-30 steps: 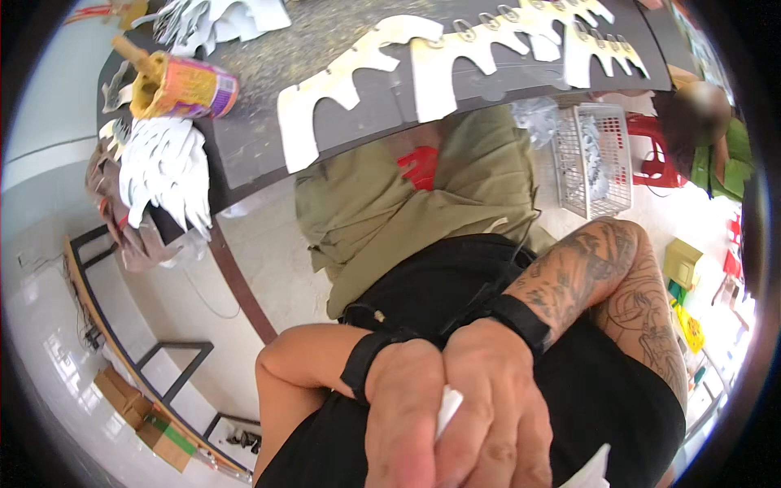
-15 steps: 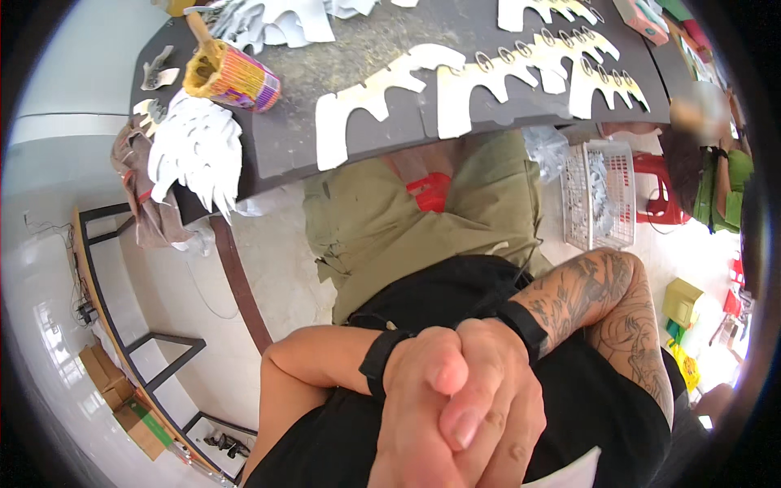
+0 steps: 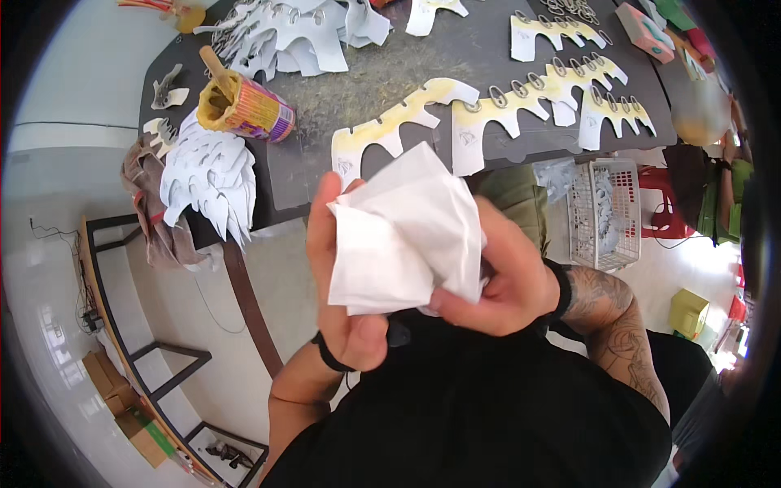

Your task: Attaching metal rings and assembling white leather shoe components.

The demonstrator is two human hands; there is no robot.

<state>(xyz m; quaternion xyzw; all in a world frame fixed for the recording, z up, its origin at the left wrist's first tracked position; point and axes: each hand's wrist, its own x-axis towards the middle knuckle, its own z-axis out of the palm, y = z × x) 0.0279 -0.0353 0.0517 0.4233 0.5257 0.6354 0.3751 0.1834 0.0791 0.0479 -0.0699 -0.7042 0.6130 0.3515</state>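
Both hands hold a crumpled, partly folded white tissue [image 3: 407,236] in front of my chest, over the table's near edge. My left hand [image 3: 338,313] is at its left side, fingers pointing up behind the edge and thumb low in front. From the right, my right hand [image 3: 512,281] grips the tissue between thumb and fingers. Just beyond it on the table lies a white arched strip [image 3: 382,130] smeared with yellow. Further right, another such strip [image 3: 488,122] carries metal rings along its upper edge.
A torn can [image 3: 244,110] of yellow paste holds a wooden stick. Near it are a pile of white cut pieces [image 3: 213,175] and a larger stack [image 3: 285,41]. A tissue box [image 3: 644,32] sits at the far right. A white basket [image 3: 606,215] stands on the floor.
My hands were clasped together low near my body; now they are raised toward the table and parted around the tissue. The white sheet at the lower edge is gone from there.
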